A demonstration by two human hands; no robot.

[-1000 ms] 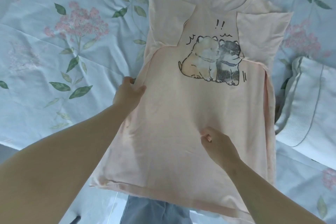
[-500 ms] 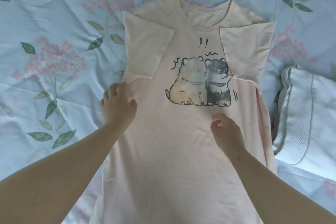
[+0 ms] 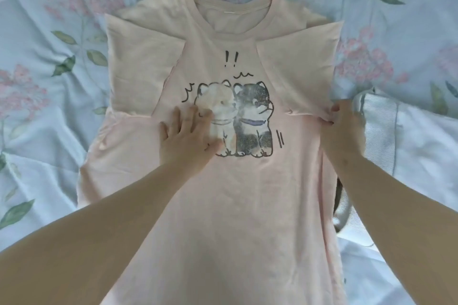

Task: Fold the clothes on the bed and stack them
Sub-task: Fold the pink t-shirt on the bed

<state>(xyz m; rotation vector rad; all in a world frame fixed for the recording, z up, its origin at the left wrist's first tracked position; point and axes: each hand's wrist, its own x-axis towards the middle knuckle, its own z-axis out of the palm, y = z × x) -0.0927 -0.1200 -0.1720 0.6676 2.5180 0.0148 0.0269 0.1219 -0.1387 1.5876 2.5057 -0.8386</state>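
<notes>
The bed point(image 3: 49, 131), under its pale blue flowered sheet, fills the frame. My pink T-shirt point(image 3: 235, 218) lies face up down the middle of it, collar toward the top of the frame and hem running off the bottom edge. A folded white cloth point(image 3: 416, 161) sits just beside it at the right. Both sleeves, left point(image 3: 141, 69) and right point(image 3: 302, 69), are already turned in over the chest. My left hand point(image 3: 186, 138) lies flat with fingers spread on the cartoon print point(image 3: 238, 119), pinning the shirt. My right hand point(image 3: 347, 126) pinches the shirt's side edge just below the sleeve. I judge I'm at the side fold. Next I should carry that edge across toward the centre, keeping the crease straight and the left hand pressing.
</notes>
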